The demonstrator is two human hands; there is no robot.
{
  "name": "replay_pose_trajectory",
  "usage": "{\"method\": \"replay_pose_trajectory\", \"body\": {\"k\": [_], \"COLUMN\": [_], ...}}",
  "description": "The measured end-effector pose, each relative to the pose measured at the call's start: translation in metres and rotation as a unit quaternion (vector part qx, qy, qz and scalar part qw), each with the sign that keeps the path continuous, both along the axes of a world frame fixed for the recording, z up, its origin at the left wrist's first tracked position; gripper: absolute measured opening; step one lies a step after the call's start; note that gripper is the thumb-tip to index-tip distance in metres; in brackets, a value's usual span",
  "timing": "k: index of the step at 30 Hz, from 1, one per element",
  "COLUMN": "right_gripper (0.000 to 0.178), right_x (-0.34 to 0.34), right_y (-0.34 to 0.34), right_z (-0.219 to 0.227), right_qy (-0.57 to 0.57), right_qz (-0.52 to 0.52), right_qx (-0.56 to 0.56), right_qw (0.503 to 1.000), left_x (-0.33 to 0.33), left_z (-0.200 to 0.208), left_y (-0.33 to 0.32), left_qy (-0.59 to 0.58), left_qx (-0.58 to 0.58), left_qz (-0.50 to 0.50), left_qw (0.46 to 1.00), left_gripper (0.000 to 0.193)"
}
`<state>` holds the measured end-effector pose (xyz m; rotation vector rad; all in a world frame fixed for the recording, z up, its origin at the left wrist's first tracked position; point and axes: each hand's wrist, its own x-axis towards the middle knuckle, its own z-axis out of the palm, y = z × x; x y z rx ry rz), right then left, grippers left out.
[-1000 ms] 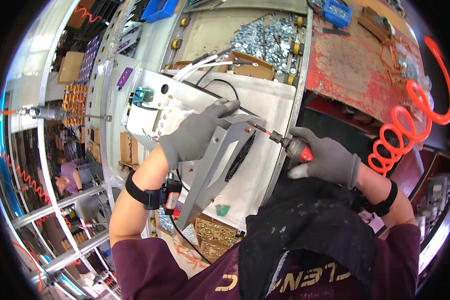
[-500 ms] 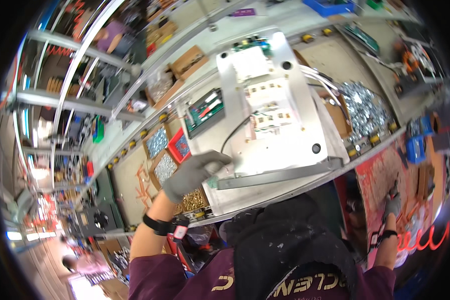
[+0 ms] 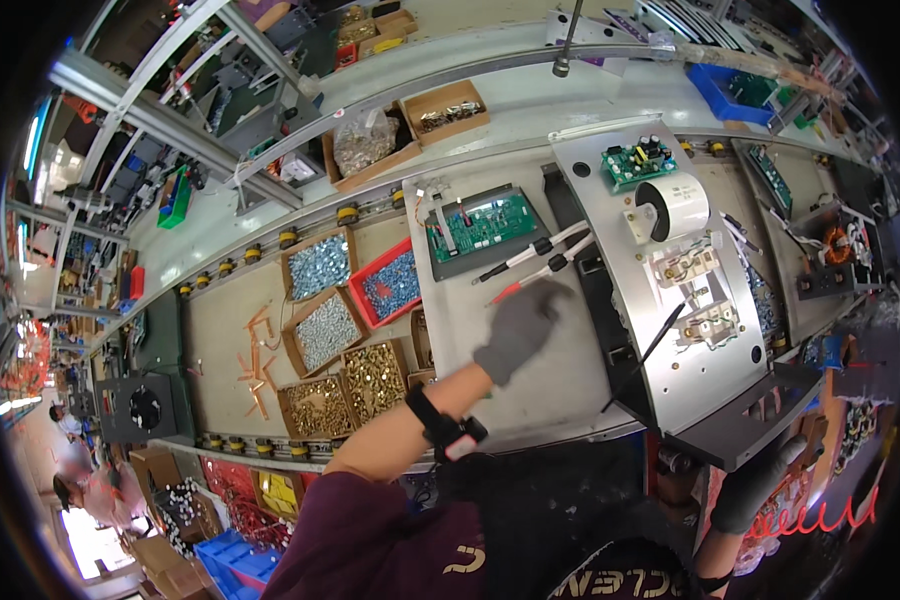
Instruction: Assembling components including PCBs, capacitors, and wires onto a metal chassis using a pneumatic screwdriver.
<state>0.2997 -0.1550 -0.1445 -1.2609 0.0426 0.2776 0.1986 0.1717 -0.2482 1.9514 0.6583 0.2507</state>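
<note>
My left hand [image 3: 523, 333], in a grey glove, hovers over the pale work board [image 3: 560, 385], just below cables with white sleeves and black and red ends [image 3: 535, 262]. Its fingers are blurred, and nothing shows in them. On the right stands a tilted silver metal chassis [image 3: 685, 375] with a green circuit board [image 3: 638, 163], a white cylindrical capacitor [image 3: 678, 207] and a black cable [image 3: 664, 335]. My gloved right hand [image 3: 755, 490] is at the dark flange [image 3: 750, 415] along its near edge and appears to grip it; the flange partly hides the fingers.
Left of the board are cardboard boxes of silver screws [image 3: 325, 332] and brass fasteners [image 3: 375, 380], and a red bin of small blue parts [image 3: 390, 285]. A green board in a dark tray [image 3: 482, 228] lies behind my left hand. Copper strips [image 3: 258, 370] lie further left.
The chassis has shifted right and tilted, uncovering the cables. My left hand has moved right from its near corner to the board's middle. My right hand has come in from the right to the flange.
</note>
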Motion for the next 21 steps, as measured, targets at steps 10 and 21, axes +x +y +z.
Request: {"method": "replay_pose_trajectory", "body": {"k": [10,21], "right_gripper": [0.064,0.077], "right_x": [0.062,0.420], "right_y": [-0.004,-0.157], "right_z": [0.044,0.042], "right_qy": [-0.044,-0.100], "right_qz": [0.081,0.295], "right_qx": [-0.268,-0.393], "right_qw": [0.959,0.865], "left_x": [0.010,0.045], "left_z": [-0.116,-0.115], "left_y": [0.126,0.129], "left_qy": [0.244,0.281], "left_qx": [0.377,0.350], "left_qz": [-0.100,-0.088], "left_qw": [0.888,0.889], "left_gripper": [0.063,0.059]}}
